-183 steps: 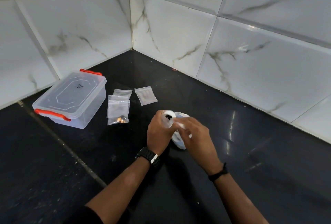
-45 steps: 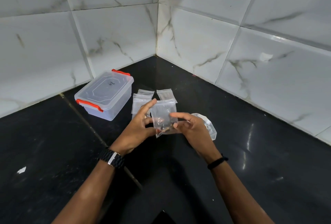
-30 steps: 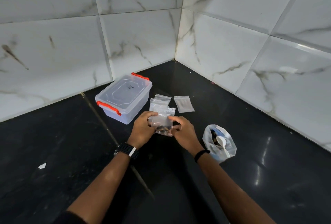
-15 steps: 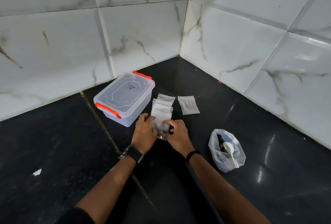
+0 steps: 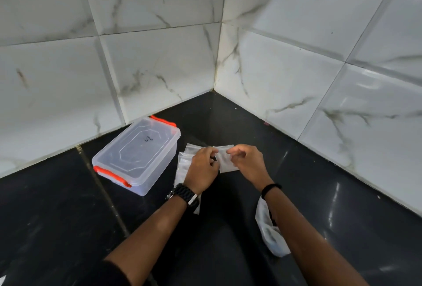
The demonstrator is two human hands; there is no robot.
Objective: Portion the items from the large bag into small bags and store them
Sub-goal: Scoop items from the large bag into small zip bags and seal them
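Two hands, my left hand [image 5: 202,169] and right hand [image 5: 247,162], pinched one small bag [image 5: 225,163] above the black counter [image 5: 68,228]; spare bags [image 5: 182,164] lay left, closed container [image 5: 137,153] farther left, large bag [image 5: 270,235] near right.

Glossy black floor [image 5: 57,228], clear plastic box [image 5: 137,157], glossy marble-look tiles [image 5: 159,68]

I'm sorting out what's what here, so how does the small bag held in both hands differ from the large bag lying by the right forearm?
The small bag is flat, rectangular and looks empty; the large bag is crumpled and bulkier. The small bag is pinched at its top by the left hand and right hand; the large bag lies untouched on the black floor, partly hidden by the right forearm. Both are pale, see-through plastic.
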